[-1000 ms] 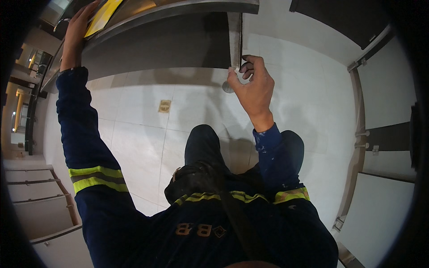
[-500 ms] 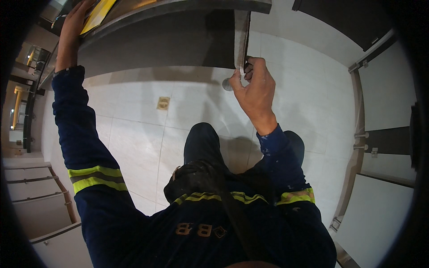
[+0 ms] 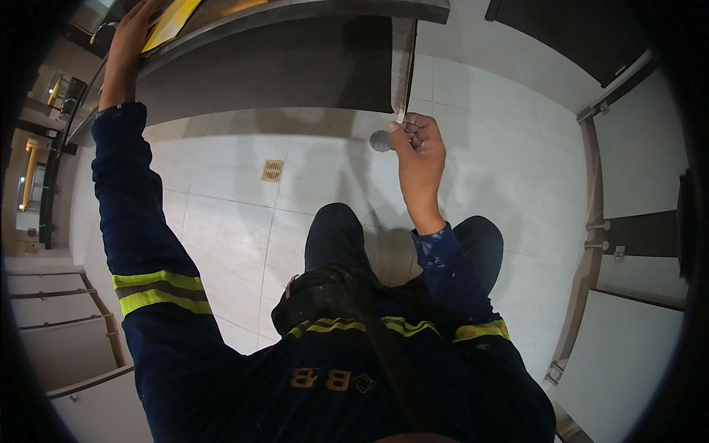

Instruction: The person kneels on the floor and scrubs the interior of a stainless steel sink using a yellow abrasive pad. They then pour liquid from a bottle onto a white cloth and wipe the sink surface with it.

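While my right hand (image 3: 421, 140) pinches the whitish tip (image 3: 401, 117) beside the dark panel (image 3: 288, 74), I should work gently, my left hand (image 3: 131, 37), near its left end, gripping unclearly.

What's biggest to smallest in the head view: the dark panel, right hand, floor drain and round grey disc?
1. Dark panel
2. Right hand
3. Floor drain and round grey disc: too alike to rank.
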Demonstrator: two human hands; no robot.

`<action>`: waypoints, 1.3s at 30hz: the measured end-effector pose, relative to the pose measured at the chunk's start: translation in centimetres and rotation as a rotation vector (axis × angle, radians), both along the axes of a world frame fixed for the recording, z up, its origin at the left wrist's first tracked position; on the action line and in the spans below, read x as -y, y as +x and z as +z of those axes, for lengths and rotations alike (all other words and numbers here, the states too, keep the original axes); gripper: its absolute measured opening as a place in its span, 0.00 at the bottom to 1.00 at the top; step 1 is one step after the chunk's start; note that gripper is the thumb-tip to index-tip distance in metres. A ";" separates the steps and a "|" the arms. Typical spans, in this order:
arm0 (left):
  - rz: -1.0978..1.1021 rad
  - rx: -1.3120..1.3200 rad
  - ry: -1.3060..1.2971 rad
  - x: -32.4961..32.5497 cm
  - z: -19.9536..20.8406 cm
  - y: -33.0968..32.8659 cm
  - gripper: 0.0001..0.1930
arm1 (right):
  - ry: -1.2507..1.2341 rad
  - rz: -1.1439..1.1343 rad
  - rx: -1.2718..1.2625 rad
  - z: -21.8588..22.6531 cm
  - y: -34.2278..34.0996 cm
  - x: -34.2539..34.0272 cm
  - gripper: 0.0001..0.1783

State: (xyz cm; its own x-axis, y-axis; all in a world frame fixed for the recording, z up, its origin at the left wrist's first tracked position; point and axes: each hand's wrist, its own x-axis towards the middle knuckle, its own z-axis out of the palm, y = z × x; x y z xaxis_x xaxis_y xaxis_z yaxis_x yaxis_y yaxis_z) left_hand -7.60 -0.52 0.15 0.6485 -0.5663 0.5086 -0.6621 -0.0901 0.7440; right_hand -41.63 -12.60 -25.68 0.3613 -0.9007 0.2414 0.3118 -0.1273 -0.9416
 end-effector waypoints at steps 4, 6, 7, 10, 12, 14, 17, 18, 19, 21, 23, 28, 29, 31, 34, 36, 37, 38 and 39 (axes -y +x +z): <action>-0.001 0.015 0.003 -0.1 0.2 -0.1 0.17 | -0.056 -0.047 -0.133 1.4 0.0 0.4 0.14; 0.001 0.032 0.011 -0.2 0.2 -0.3 0.17 | -0.152 -0.098 -0.228 2.3 -0.3 0.6 0.12; 0.004 0.032 0.017 -0.3 0.2 -0.3 0.17 | -0.201 -0.121 -0.276 2.4 -0.3 0.7 0.12; 0.008 0.088 0.025 -0.4 0.0 -1.8 0.17 | -0.460 -0.235 -0.318 1.6 -0.4 1.7 0.10; 0.025 0.090 0.030 -0.4 0.0 -1.9 0.17 | -0.602 -0.283 -0.382 1.9 -0.7 2.1 0.10; 0.057 0.040 0.039 -0.6 0.2 -0.9 0.17 | -0.678 -0.291 -0.451 2.5 -0.8 2.1 0.09; 0.017 -0.022 -0.003 -0.6 0.0 -0.7 0.16 | -0.689 -0.258 -0.539 2.9 -0.9 2.0 0.08; 0.011 0.006 -0.002 -0.4 -0.1 -1.3 0.16 | -0.690 -0.257 -0.543 3.0 -1.0 1.9 0.08; 0.006 0.035 -0.002 -0.3 -0.1 -2.2 0.16 | -0.692 -0.255 -0.546 3.0 -1.2 1.9 0.07; 0.013 0.031 -0.001 -0.2 0.0 -2.6 0.16 | -0.733 -0.319 -0.505 2.0 -1.2 2.6 0.05; 0.036 -0.032 0.001 0.1 0.2 -1.7 0.16 | -0.707 -0.338 -0.439 1.7 -1.4 3.4 0.05; 0.018 0.264 0.179 -1.0 0.1 4.2 0.16 | -0.229 -0.089 -0.176 1.6 -1.5 1.8 0.05; 0.020 0.425 0.254 -1.6 0.3 6.1 0.17 | -0.062 0.006 -0.100 1.4 -1.4 1.1 0.05; 0.009 0.535 0.289 -1.5 0.0 8.1 0.19 | -0.010 0.012 -0.056 0.3 -1.5 0.7 0.06; -0.017 0.437 0.267 -1.4 -0.3 8.7 0.19 | -0.319 -0.202 -0.168 0.6 -1.1 0.0 0.09; -0.035 0.316 0.223 -1.3 -0.5 8.2 0.19 | -0.568 -0.320 -0.201 1.2 -1.1 0.6 0.10; -0.048 0.257 0.197 -1.2 -0.7 7.6 0.19 | -0.600 -0.325 -0.209 1.1 -1.0 1.0 0.10; -0.060 0.198 0.172 -1.1 -0.9 7.3 0.19 | -0.632 -0.329 -0.217 0.8 -0.8 1.5 0.09; -0.042 0.188 0.170 -1.0 -0.7 7.3 0.20 | -0.668 -0.333 -0.222 0.6 -0.7 1.9 0.09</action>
State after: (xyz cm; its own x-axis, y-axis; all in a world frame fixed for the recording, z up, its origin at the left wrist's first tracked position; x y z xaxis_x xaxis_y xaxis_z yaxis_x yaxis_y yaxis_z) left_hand -0.32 0.43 -0.51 0.5258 -0.6783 0.5133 -0.7932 -0.1732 0.5838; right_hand -42.30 -14.48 -25.06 0.2007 -0.6592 0.7247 -0.0290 -0.7434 -0.6682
